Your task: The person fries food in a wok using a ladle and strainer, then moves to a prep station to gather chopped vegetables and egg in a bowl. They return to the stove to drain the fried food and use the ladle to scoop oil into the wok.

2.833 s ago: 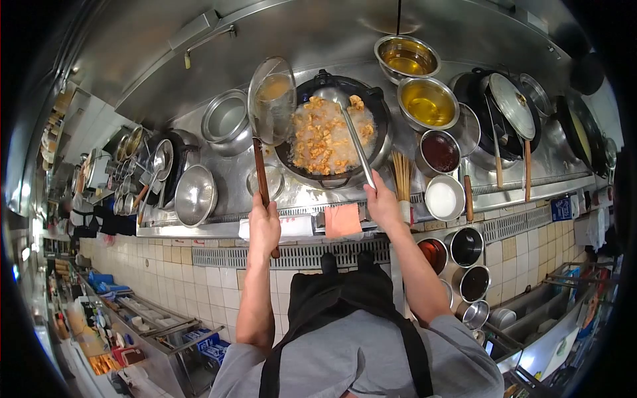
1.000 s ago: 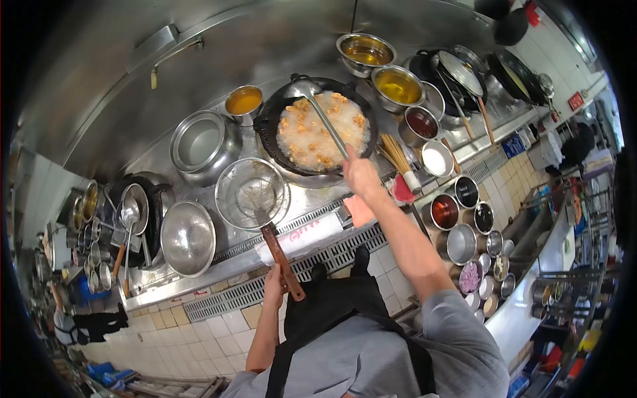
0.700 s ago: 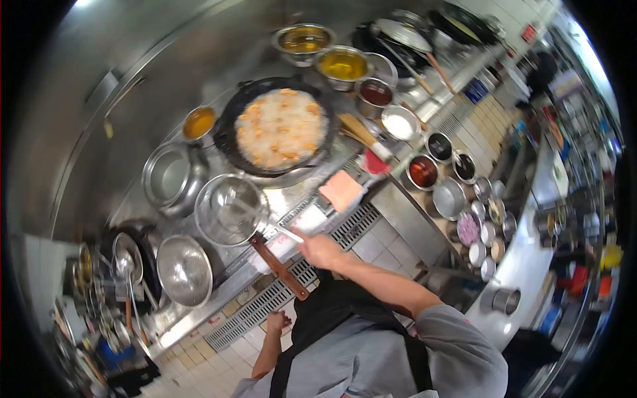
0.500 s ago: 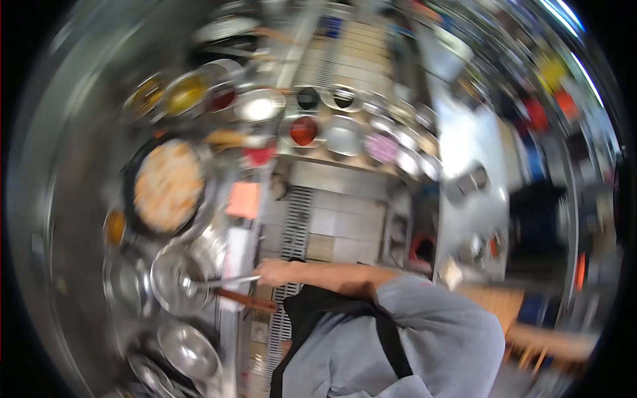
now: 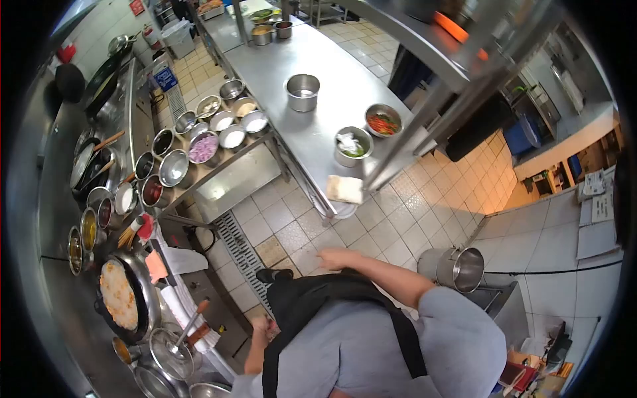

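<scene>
My right hand point(image 5: 338, 259) reaches forward over the tiled floor, fingers partly stretched, with nothing visible in it. My left hand point(image 5: 262, 325) is low beside the black apron point(image 5: 292, 302), its fingers curled; a small reddish spot shows there, but I cannot make out what it is. A ladle point(image 5: 191, 328) rests with its head in a round strainer point(image 5: 171, 351) by the stove. A black pan point(image 5: 139, 302) holds a pale orange-white flat food point(image 5: 119, 294). A folded white cloth point(image 5: 344, 190) lies on the near corner of the steel table.
The steel table point(image 5: 325, 73) ahead carries a metal pot point(image 5: 302, 91), a bowl of red and green strips point(image 5: 383, 121) and a bowl of greens point(image 5: 353, 146). Several seasoning bowls, one with chopped purple onion point(image 5: 204, 147), stand left. A stockpot point(image 5: 452, 268) is at right.
My right hand has let go of the ladle and moved right, away from the stove. The view has turned right toward the steel table, and my left hand has come into sight.
</scene>
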`<control>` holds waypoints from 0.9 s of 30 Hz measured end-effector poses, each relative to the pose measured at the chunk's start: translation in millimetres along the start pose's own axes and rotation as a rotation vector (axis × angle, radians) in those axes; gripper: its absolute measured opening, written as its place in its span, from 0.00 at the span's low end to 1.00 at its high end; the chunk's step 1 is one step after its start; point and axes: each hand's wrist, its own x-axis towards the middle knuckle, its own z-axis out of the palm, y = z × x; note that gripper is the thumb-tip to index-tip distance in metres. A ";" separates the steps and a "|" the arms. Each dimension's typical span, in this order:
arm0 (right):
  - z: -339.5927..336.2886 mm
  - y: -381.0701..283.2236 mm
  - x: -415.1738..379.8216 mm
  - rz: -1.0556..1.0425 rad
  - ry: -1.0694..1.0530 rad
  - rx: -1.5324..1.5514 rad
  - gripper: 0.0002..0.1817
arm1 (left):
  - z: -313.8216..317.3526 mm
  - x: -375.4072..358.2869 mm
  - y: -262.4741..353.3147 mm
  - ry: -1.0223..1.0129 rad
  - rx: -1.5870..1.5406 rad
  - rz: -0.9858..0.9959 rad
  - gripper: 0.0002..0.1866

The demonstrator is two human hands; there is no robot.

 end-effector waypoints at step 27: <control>29.7 406.1 -409.5 0.820 0.714 0.816 0.27 | 751.5 -203.9 243.0 -0.490 1.476 0.948 0.25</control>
